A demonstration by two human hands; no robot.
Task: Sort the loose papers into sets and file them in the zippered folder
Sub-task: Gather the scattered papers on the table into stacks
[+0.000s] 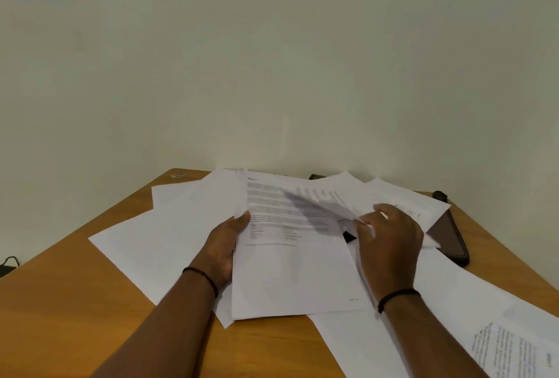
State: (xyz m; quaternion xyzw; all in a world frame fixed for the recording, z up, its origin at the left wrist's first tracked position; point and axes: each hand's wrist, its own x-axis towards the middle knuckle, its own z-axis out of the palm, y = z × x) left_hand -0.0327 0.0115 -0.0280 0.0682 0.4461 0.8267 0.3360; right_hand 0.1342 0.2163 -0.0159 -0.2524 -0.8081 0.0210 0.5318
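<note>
Sorting stage, early: the left hand grips the left edge of a small stack of printed sheets, thumb on top and fingers hidden beneath, while the right hand pinches a sheet lifted at the stack's right side, though the blur hides exactly how its fingers lie. Loose papers lie fanned across the table to both sides, overlapping and unsorted. The dark folder lies at the right, largely under paper and apparently unfilled; most sorting, and all filing, seems left to do.
</note>
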